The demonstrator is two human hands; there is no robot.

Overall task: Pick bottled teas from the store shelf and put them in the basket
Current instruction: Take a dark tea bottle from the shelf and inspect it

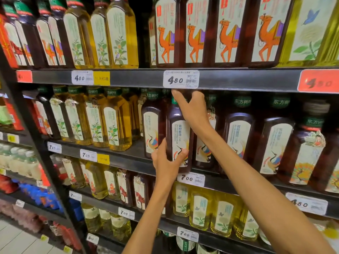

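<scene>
Store shelf (128, 154): left hand (166, 162) grips a dark tea bottle (180, 136) low, right hand (192, 107) curls round its top

Dark shelving (128, 78), price tags (180, 79), possibly pale-tiled floor (16, 241).

We are in a shop. We see long dark shelves (128, 77) packed with rows of bottled teas (117, 125). Little price tags (180, 79) with numbers and bar codes stick to the front edge of each shelf.
</scene>
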